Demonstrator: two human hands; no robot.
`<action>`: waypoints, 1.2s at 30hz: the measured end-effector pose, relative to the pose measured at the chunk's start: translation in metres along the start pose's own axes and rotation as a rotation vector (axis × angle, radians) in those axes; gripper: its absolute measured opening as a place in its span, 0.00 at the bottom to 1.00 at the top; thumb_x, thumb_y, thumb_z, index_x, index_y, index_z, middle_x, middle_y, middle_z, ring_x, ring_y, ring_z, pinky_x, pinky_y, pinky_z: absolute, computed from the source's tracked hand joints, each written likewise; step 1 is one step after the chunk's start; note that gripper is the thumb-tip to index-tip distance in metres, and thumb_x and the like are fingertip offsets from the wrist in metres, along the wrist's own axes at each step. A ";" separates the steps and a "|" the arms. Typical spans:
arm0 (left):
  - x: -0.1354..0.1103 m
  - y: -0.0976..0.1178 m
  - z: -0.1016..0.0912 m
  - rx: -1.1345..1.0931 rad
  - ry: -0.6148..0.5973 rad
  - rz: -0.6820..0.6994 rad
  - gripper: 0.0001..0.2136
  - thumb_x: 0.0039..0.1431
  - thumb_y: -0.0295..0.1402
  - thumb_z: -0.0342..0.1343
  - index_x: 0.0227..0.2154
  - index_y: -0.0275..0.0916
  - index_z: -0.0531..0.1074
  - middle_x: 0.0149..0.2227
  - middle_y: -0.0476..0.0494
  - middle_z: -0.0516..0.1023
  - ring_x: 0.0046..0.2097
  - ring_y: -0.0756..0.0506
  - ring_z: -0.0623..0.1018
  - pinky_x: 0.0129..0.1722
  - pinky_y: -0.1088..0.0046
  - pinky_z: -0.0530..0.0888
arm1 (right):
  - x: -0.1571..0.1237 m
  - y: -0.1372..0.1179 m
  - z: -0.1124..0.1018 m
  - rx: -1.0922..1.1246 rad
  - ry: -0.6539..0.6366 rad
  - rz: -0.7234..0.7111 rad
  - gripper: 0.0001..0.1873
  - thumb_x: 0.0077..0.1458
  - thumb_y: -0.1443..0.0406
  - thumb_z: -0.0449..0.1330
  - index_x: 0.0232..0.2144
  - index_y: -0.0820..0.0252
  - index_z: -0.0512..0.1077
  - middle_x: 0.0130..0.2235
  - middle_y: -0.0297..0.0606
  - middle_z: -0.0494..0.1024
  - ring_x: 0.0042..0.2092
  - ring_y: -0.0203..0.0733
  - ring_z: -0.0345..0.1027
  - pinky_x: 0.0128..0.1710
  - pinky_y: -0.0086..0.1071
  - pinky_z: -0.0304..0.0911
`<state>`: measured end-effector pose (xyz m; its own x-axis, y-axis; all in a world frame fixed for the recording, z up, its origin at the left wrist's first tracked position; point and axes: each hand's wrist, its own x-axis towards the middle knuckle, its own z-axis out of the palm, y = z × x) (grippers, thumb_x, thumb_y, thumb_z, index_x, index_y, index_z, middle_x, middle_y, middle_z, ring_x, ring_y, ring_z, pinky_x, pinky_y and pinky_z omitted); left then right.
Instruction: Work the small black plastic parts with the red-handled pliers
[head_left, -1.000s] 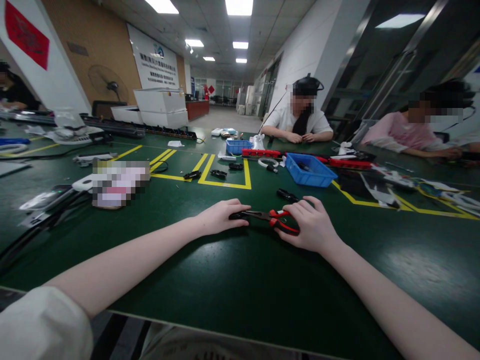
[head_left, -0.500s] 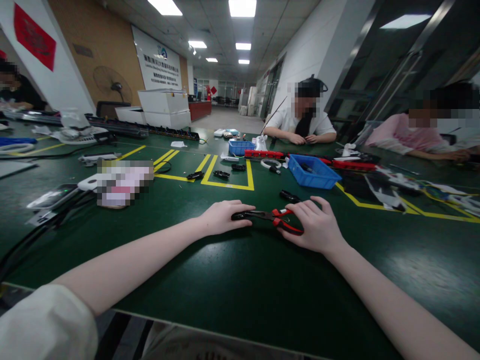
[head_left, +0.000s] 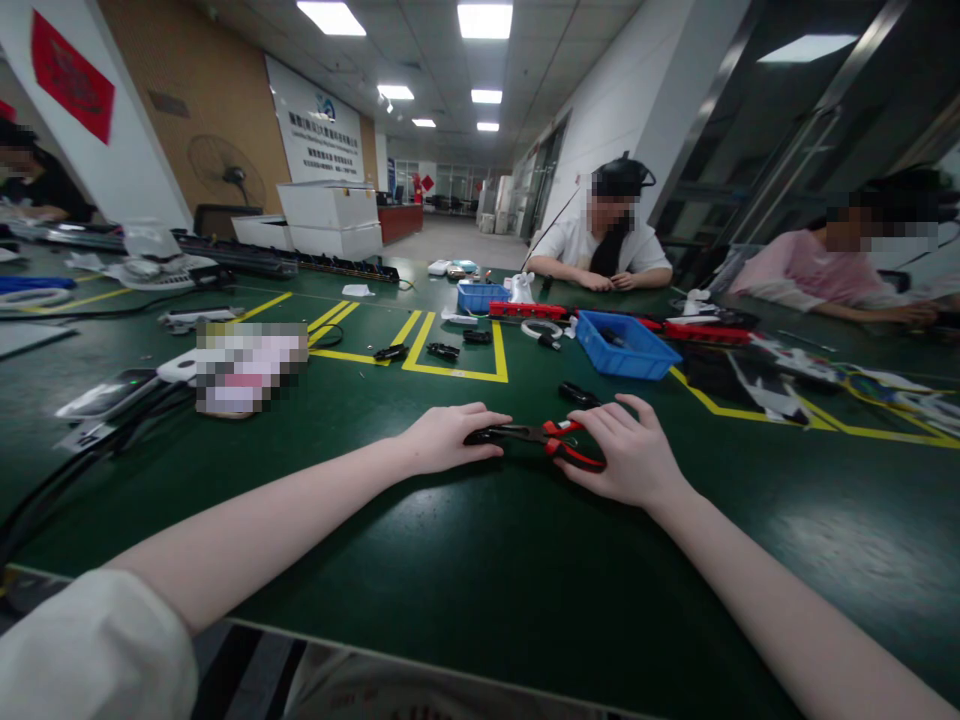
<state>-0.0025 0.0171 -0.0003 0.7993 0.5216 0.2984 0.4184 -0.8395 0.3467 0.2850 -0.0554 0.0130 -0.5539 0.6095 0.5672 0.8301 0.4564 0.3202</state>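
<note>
My right hand is closed around the red and black handles of a pair of long-nose pliers, low over the green table. The jaws point left and meet a small black part, which my left hand pinches between thumb and fingers. Much of that part is hidden by the fingers, so I cannot make out its kind. Just beyond my right hand lies a black piece. Similar black pieces rest farther back, in or near a yellow-taped rectangle.
A blue bin stands beyond my right hand, with a smaller blue bin farther back. At left lie a blurred phone-like item and black cables. Red strips cross the back. Two people sit across the table.
The hands, pliers and black part hold almost the same place. Only a very slight shift of the right hand and pliers shows.
</note>
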 end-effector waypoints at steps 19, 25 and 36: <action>0.002 -0.002 0.000 -0.020 -0.020 -0.012 0.23 0.68 0.46 0.49 0.62 0.44 0.63 0.52 0.43 0.75 0.48 0.43 0.78 0.44 0.69 0.73 | 0.002 -0.007 -0.003 -0.039 0.025 0.012 0.22 0.53 0.52 0.60 0.42 0.62 0.74 0.37 0.45 0.79 0.42 0.51 0.71 0.56 0.49 0.53; 0.002 -0.002 -0.002 -0.045 -0.020 -0.007 0.22 0.67 0.46 0.50 0.60 0.45 0.65 0.51 0.44 0.76 0.47 0.43 0.78 0.43 0.70 0.73 | 0.002 -0.004 -0.003 -0.056 0.014 -0.004 0.23 0.55 0.51 0.59 0.42 0.64 0.73 0.38 0.46 0.80 0.42 0.50 0.72 0.55 0.48 0.54; 0.000 -0.001 -0.001 -0.026 -0.001 -0.006 0.24 0.66 0.45 0.52 0.61 0.45 0.63 0.52 0.44 0.75 0.49 0.42 0.78 0.44 0.69 0.73 | -0.001 0.003 -0.004 -0.082 0.005 -0.015 0.25 0.55 0.51 0.60 0.47 0.65 0.72 0.43 0.49 0.80 0.44 0.52 0.72 0.51 0.47 0.54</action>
<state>-0.0029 0.0182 0.0002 0.7972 0.5264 0.2956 0.4115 -0.8321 0.3718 0.2881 -0.0574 0.0165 -0.5664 0.5994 0.5657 0.8241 0.4107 0.3900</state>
